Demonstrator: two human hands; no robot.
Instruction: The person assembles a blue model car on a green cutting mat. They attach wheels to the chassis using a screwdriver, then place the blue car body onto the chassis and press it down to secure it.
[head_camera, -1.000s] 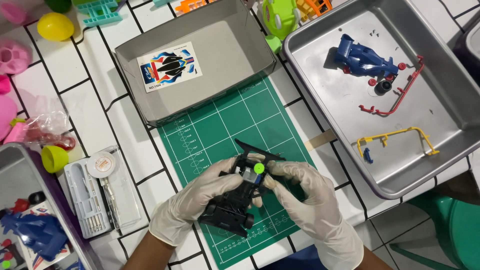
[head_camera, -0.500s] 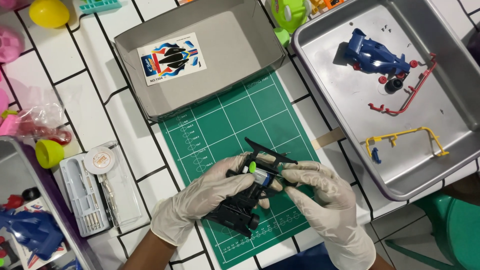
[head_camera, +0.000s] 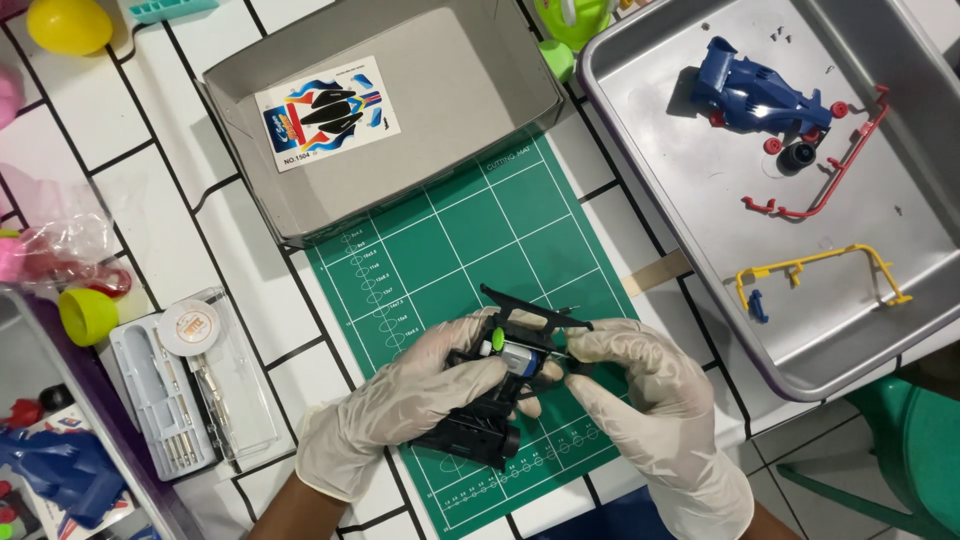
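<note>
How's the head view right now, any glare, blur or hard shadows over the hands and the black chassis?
Head view: sharp, no motion blur on the left hand, right hand or black chassis; light is soft and even, with faint shadows on the green cutting mat; mild sheen on the metal tray; frame edges look slightly stretched.

A white-tiled worktop (head_camera: 150, 220) carries a green cutting mat (head_camera: 470, 230), a grey cardboard box (head_camera: 470, 90), a metal tray (head_camera: 690, 230), and a clear screwdriver case (head_camera: 150, 390).

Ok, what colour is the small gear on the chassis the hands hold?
Bright green gear, on the black chassis; the head view shows it.
</note>
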